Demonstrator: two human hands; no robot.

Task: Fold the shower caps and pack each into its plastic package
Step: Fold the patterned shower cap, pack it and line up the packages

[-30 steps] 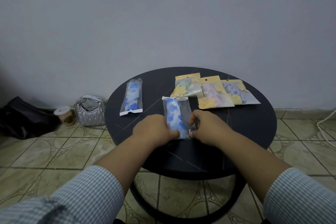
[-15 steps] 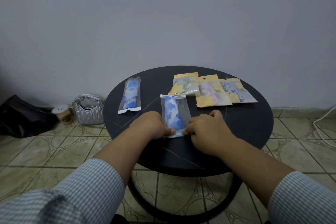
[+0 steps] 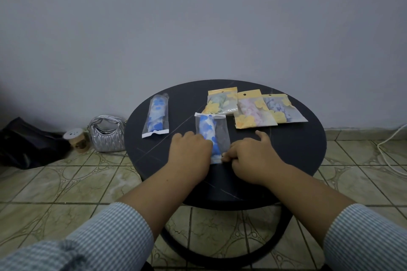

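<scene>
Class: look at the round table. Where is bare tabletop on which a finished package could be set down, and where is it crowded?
Bare: the right side of the table, beyond the right hand and below the yellow-topped packages; also the near-left edge below the blue package. Crowded: the far middle, where three yellow-topped packages overlap, and the centre, where both hands work.

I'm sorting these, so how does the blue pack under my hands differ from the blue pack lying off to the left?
Both hands, left and right, hold the near pack; the far-left pack lies untouched. The near pack's white strip faces away, the far-left pack's faces you. Both are clear sleeves holding blue-flowered caps.
</scene>
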